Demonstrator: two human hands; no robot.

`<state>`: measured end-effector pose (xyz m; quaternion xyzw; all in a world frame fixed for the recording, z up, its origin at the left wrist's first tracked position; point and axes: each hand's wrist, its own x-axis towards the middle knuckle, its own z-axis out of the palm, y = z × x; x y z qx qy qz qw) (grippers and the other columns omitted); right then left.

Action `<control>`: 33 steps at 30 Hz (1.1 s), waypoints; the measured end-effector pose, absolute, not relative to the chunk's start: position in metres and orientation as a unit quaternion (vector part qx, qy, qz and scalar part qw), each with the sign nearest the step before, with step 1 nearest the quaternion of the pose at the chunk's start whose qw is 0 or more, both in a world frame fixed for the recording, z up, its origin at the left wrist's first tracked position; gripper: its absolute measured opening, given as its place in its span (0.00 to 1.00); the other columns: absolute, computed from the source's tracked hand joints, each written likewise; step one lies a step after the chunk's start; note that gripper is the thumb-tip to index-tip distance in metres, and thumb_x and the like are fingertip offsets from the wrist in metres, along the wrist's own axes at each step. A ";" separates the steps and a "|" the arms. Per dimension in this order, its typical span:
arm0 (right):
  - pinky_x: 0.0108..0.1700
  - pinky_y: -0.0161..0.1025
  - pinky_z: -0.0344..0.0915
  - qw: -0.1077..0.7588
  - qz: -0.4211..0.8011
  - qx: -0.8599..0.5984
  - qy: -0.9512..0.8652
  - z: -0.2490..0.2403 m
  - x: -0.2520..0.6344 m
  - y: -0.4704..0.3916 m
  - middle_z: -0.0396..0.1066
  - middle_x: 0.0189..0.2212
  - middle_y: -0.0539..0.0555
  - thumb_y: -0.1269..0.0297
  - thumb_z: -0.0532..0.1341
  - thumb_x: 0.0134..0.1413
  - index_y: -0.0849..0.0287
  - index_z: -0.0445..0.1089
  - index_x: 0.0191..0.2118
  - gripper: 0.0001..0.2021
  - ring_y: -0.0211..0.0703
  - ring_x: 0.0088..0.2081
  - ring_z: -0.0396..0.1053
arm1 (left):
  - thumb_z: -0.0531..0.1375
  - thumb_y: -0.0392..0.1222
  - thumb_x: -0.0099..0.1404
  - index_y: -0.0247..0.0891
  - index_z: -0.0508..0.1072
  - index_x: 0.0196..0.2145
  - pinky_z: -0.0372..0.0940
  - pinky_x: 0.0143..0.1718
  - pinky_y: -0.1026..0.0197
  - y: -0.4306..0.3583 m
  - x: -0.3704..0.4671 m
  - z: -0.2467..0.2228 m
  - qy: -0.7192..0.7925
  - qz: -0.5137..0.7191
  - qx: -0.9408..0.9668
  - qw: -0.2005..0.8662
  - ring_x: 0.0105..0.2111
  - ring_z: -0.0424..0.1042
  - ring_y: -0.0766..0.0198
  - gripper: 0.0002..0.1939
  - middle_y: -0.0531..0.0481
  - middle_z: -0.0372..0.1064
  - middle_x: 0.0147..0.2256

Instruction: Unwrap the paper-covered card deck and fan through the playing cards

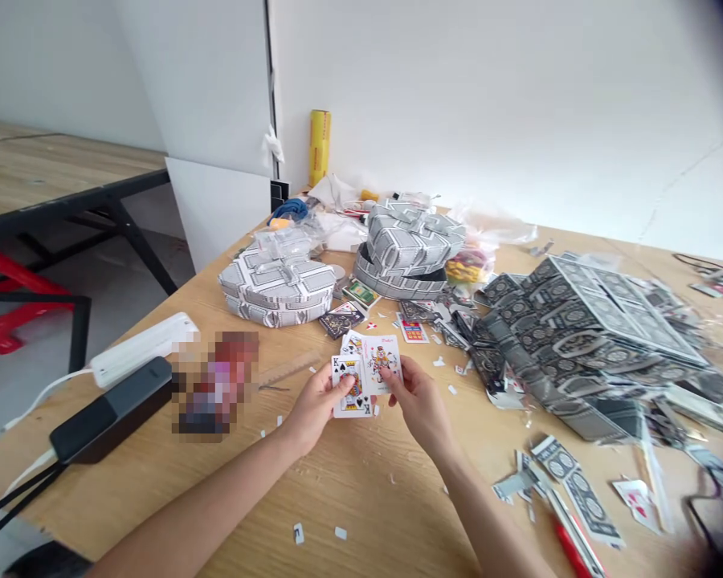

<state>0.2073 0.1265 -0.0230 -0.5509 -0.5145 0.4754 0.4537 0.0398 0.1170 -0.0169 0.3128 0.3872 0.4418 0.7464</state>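
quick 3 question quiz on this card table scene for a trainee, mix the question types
1. True or false: both hands hold playing cards above the table.
2. Which suit shows on the king in the left hand? A hearts B spades C clubs
3. Which hand is nearer the large card structure?

Key: 1 true. 2 B. 3 the right hand.

hands: left hand (313, 409) and right hand (418, 401) side by side at the table (361, 490) middle, playing cards (365, 373) between them
behind the cards: two folded-card boxes (277, 285) – one left, one further back right
right: big pile of cut cards (578, 337)
left edge: power strip (141, 349), charger block (112, 409) just in front of it
back wall: roll of wrap (320, 147) standing upright
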 end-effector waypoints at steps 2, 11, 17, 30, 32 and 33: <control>0.22 0.35 0.60 0.451 0.484 -0.538 -0.523 -0.017 0.216 0.127 0.72 0.29 0.52 0.41 0.63 0.48 0.57 0.70 0.46 0.27 0.40 0.26 0.63 | 0.68 0.50 0.55 0.36 0.67 0.46 0.71 0.34 0.58 0.118 0.038 -0.013 0.393 0.436 0.333 0.739 0.31 0.78 0.59 0.26 0.44 0.77 0.41; 0.33 0.38 0.64 0.422 0.404 -0.536 -0.609 -0.005 0.218 0.121 0.76 0.39 0.52 0.52 0.61 0.55 0.51 0.72 0.53 0.21 0.43 0.32 0.68 | 0.62 0.48 0.56 0.36 0.72 0.45 0.70 0.35 0.60 0.119 0.030 -0.008 0.411 0.438 0.312 0.736 0.38 0.77 0.56 0.20 0.46 0.78 0.40; 0.33 0.36 0.63 0.384 0.337 -0.525 -0.681 -0.004 0.219 0.120 0.74 0.37 0.53 0.58 0.58 0.60 0.48 0.74 0.51 0.16 0.42 0.32 0.67 | 0.62 0.53 0.57 0.34 0.74 0.46 0.70 0.36 0.59 0.117 0.030 -0.005 0.401 0.424 0.328 0.743 0.39 0.76 0.54 0.24 0.45 0.78 0.39; 0.30 0.37 0.60 0.376 0.366 -0.557 -0.644 -0.015 0.216 0.121 0.74 0.33 0.51 0.53 0.63 0.55 0.54 0.73 0.48 0.17 0.40 0.27 0.62 | 0.67 0.48 0.56 0.36 0.76 0.44 0.68 0.36 0.63 0.116 0.031 -0.009 0.400 0.397 0.375 0.736 0.34 0.75 0.62 0.20 0.48 0.78 0.36; 0.29 0.36 0.59 0.378 0.401 -0.554 -0.624 -0.018 0.216 0.121 0.73 0.32 0.51 0.51 0.63 0.54 0.55 0.73 0.44 0.16 0.39 0.27 0.61 | 0.67 0.48 0.56 0.35 0.77 0.43 0.67 0.38 0.63 0.116 0.031 -0.010 0.398 0.393 0.383 0.735 0.35 0.74 0.63 0.19 0.48 0.77 0.36; 0.29 0.36 0.58 0.380 0.420 -0.552 -0.612 -0.019 0.216 0.122 0.73 0.31 0.50 0.50 0.63 0.54 0.55 0.72 0.44 0.16 0.39 0.27 0.61 | 0.67 0.48 0.56 0.35 0.77 0.43 0.67 0.38 0.63 0.117 0.031 -0.011 0.397 0.390 0.387 0.735 0.35 0.74 0.62 0.19 0.47 0.77 0.36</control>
